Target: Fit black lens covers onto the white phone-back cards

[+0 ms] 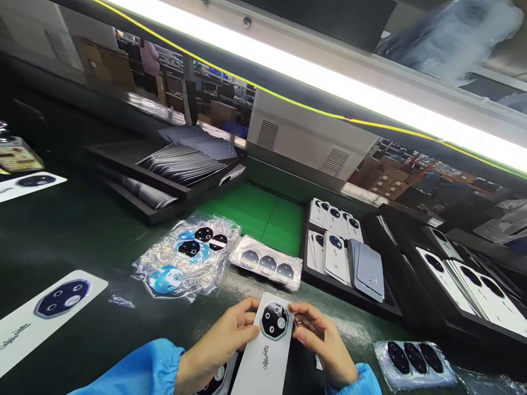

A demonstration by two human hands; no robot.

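A white phone back cover (pixel 267 356) with a round black camera ring (pixel 274 320) lies in front of me at the bottom centre. My left hand (pixel 224 340) grips its left edge beside the ring. My right hand (pixel 323 343) pinches the ring's right side with fingertips. Both sleeves are blue. Another cover's dark camera ring (pixel 214 384) peeks out under my left wrist.
Clear bags of camera rings (pixel 187 255), a strip of three rings (pixel 267 266) and another strip (pixel 414 359) lie around. Black trays (pixel 349 299) hold stacked white covers (pixel 335 241). A white cover (pixel 49 307) lies at left; trays of sheets (pixel 181 164) stand behind.
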